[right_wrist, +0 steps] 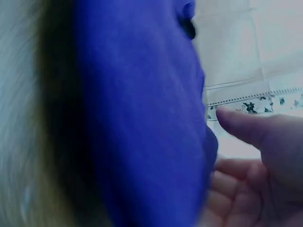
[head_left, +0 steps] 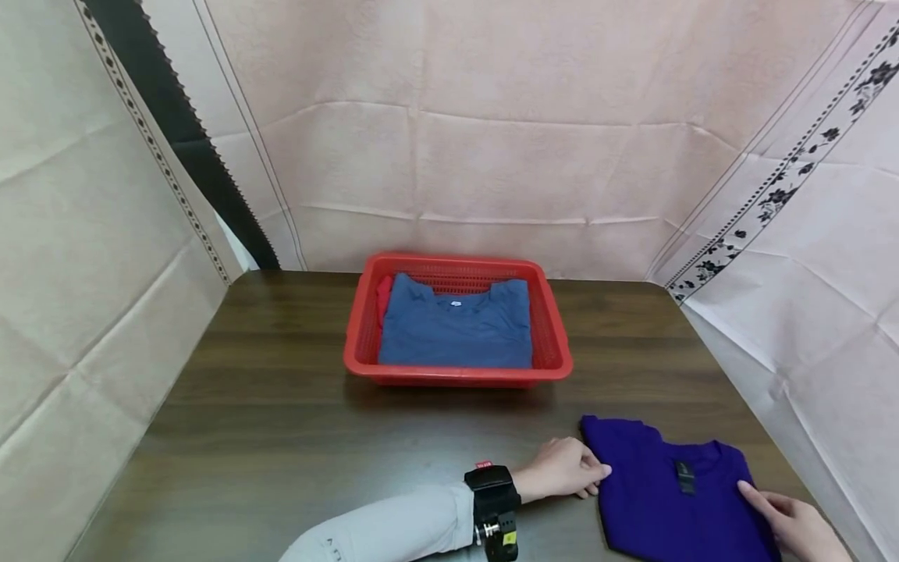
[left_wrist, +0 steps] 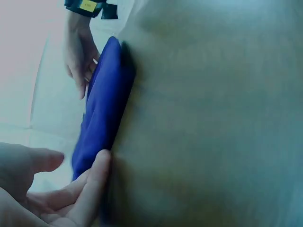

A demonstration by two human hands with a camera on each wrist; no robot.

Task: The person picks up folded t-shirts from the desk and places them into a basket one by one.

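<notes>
A folded purple T-shirt (head_left: 674,499) with a dark neck label lies at the lower right in the head view. At its left edge is my left hand (head_left: 565,468); in the left wrist view the fingers (left_wrist: 97,177) touch the shirt's side, while the thumb stands off from it. My right hand (head_left: 804,523) is at the opposite edge, its thumb over the cloth in the head view. In the right wrist view that thumb stands apart from the shirt, and the finger ends are partly hidden behind the fabric.
Toward the back of the brown wooden table (head_left: 281,437) stands a red plastic basket (head_left: 460,375). Inside it are a folded blue T-shirt (head_left: 456,332) and a red cloth (head_left: 383,298). Pale patterned sheets (head_left: 492,156) hang around the table's back and sides.
</notes>
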